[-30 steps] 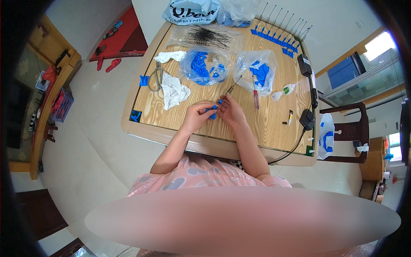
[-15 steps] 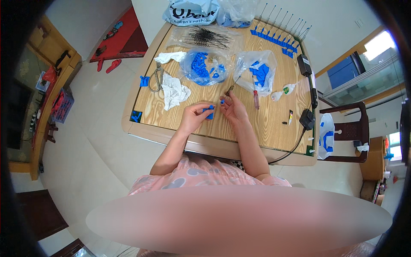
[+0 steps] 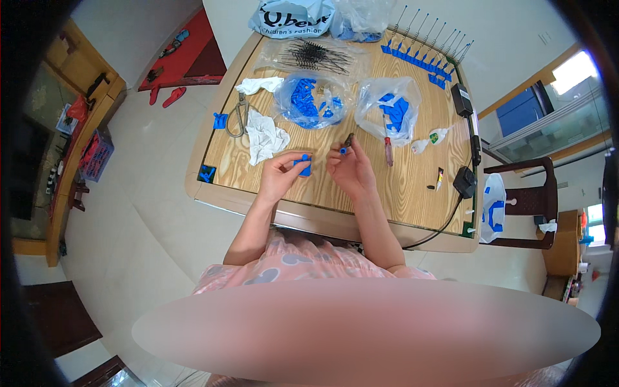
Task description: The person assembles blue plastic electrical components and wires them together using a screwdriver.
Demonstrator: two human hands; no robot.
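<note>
My left hand (image 3: 282, 173) pinches a small blue plastic piece (image 3: 304, 164) above the near part of the wooden table (image 3: 412, 200). A few centimetres to its right, my right hand (image 3: 347, 169) grips a thin dark brush-like wire (image 3: 347, 140) with a small blue bit at its lower end. The two hands are close but apart. Just beyond them lie two clear bags of blue plastic parts, one in the middle (image 3: 311, 100) and one to the right (image 3: 391, 111).
A white cloth (image 3: 266, 137) and scissors (image 3: 241, 116) lie at the left. A red-handled screwdriver (image 3: 388, 151) lies at the right. Black bristle wires (image 3: 316, 56) and a row of finished blue-based pieces (image 3: 422, 55) sit at the far edge. A power adapter (image 3: 464, 181) and chair (image 3: 522, 203) are to the right.
My hands have drawn slightly apart; the right hand tilted the dark wire upward away from the blue piece in the left hand.
</note>
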